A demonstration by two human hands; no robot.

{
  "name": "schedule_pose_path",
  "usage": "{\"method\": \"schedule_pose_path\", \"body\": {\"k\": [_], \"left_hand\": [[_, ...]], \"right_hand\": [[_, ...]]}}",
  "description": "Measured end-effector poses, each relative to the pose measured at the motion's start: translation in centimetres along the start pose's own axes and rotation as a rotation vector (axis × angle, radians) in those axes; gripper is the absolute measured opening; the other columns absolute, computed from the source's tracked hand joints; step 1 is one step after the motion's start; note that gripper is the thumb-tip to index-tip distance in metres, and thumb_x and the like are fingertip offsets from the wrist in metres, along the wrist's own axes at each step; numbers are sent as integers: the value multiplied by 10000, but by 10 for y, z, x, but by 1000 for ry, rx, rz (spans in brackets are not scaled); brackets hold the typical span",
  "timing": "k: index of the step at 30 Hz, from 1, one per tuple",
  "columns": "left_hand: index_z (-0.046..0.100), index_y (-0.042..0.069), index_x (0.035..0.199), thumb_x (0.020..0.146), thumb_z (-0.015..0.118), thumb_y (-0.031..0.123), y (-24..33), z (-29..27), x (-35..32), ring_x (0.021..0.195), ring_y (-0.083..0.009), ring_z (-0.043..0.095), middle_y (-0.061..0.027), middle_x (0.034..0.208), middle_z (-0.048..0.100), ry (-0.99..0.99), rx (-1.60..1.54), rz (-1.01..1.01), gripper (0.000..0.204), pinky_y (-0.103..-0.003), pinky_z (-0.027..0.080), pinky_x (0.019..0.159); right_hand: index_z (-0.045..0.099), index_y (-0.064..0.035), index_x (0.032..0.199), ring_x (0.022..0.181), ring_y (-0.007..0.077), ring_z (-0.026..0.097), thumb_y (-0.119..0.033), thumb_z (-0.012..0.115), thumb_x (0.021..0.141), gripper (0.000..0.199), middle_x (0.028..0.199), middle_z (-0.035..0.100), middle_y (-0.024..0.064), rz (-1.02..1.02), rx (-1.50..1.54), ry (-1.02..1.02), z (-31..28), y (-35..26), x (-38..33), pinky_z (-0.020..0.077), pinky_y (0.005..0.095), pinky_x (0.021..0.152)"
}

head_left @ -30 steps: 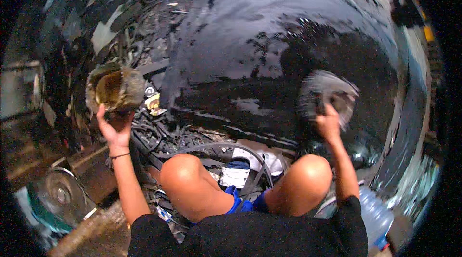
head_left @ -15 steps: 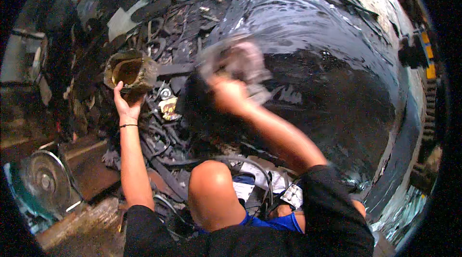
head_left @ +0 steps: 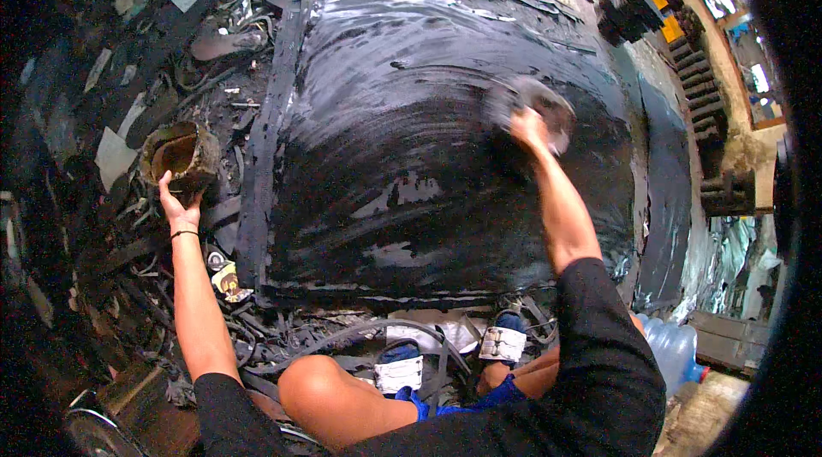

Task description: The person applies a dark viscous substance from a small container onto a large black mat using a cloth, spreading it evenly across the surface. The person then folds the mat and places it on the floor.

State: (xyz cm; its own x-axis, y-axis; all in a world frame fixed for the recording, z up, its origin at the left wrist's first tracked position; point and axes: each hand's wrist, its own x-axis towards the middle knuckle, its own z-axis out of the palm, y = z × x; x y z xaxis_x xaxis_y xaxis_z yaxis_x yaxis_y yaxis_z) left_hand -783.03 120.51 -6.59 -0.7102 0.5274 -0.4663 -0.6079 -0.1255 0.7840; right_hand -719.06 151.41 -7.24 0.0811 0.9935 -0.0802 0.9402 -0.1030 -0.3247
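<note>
My left hand [head_left: 181, 207] is wrapped round the lower side of a crusted, roughly round pot [head_left: 204, 163], its brownish inside tilted into view. It holds the pot over the scraps left of a wide black sheet [head_left: 368, 243]. Over the right part of that sheet, my right hand [head_left: 529, 130] is closed on a greyish, rag-like wad [head_left: 555, 111]. Motion smears the wad, so its exact kind cannot be made out. Wet-looking, curved streaks mark the sheet's dark surface around it.
Dark rubbery scraps [head_left: 227, 44] lie heaped on the left. Below the sheet are loose strips and my feet in white-strapped sandals [head_left: 502, 342]. A clear blue plastic bottle [head_left: 670, 354] stands at the lower right. Black and yellow equipment [head_left: 638, 5] is at the far right.
My right hand has swept the wad rightward across the sheet. The view has turned to the right, showing more of the sheet, while my left hand keeps hold of the pot.
</note>
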Motion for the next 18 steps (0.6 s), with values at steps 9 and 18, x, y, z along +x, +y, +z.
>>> {"method": "schedule_pose_path", "body": {"k": [9,18], "left_hand": [[567,151,1116,774,672,428,1,-15,4,969,-201,554,-33,1041,596,41,103,32,452,-396,459,824],[543,153,1158,772,688,422,25,-28,26,1007,-197,506,-45,1146,533,-54,239,-51,492,-416,427,877]], "right_hand": [[618,92,863,785,427,615,-405,500,867,511,835,625,293,130,18,107,-5,125,-164,468,485,706],[485,-88,1086,785,333,634,-118,670,656,469,914,603,146,-806,177,-601,77,-254,-331,517,457,646]]}}
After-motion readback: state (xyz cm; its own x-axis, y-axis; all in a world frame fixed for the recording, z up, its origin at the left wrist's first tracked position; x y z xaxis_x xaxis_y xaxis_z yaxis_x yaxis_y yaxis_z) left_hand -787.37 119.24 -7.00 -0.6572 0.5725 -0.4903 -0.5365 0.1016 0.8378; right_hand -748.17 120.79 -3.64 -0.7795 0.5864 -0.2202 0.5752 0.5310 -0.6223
